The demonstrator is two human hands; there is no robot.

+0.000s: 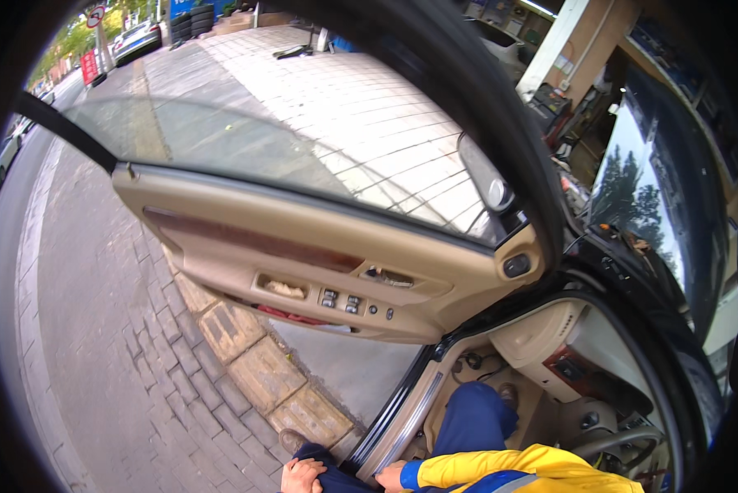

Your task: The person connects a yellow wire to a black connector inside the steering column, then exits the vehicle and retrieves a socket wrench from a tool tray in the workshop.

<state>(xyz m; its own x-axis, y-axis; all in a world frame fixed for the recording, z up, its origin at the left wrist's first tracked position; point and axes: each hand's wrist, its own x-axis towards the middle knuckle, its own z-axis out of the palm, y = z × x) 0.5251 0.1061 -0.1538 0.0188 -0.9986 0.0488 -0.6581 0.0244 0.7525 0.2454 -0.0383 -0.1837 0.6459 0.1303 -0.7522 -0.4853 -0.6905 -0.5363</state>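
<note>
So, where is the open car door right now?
In the head view, the car door spans the middle, swung open, higher in the picture than the left hand, with brick paving below it and the side mirror near its right end.

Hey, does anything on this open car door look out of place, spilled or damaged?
Nothing looks plainly spilled or damaged. One slightly odd detail: some red material shows in the lower pocket of the door, below the window switches, standing out against the beige trim. I can't tell what it is.
</note>
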